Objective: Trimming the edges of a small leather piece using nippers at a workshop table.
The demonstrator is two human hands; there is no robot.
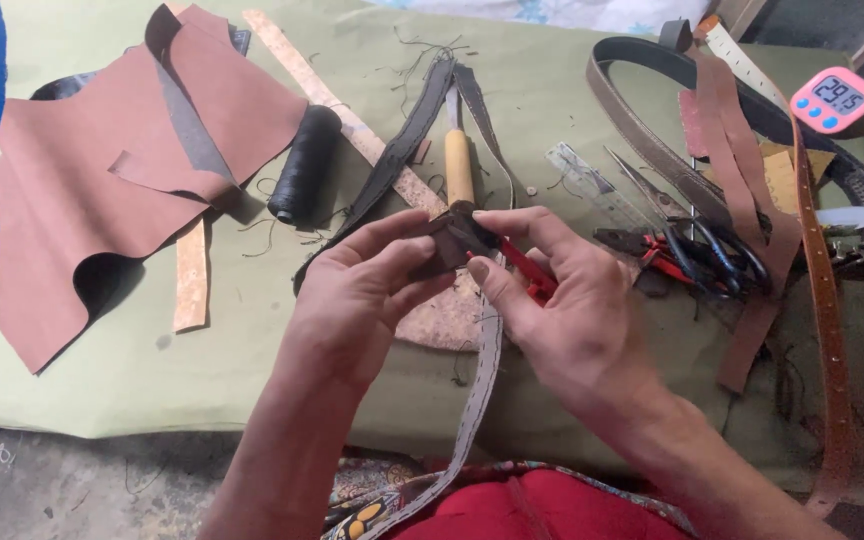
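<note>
My left hand point(362, 290) and my right hand point(562, 300) meet over the middle of the table, both pinching a folded dark brown leather strap point(452, 240). The strap's grey stitched underside point(482, 370) runs down toward my lap, and its two dark ends point(402, 140) reach away across the table. A small red-handled tool point(530, 275) lies in my right palm, under the fingers. Just beyond my fingertips lies an awl with a wooden handle point(459, 165).
A large piece of tan leather point(102, 180) and a spool of black thread point(302, 165) lie at the left. To the right are a clear ruler point(592, 185), scissors and pliers point(702, 255), several belts and straps point(822, 300) and a pink digital timer point(832, 98). Olive cloth point(202, 370) covers the table.
</note>
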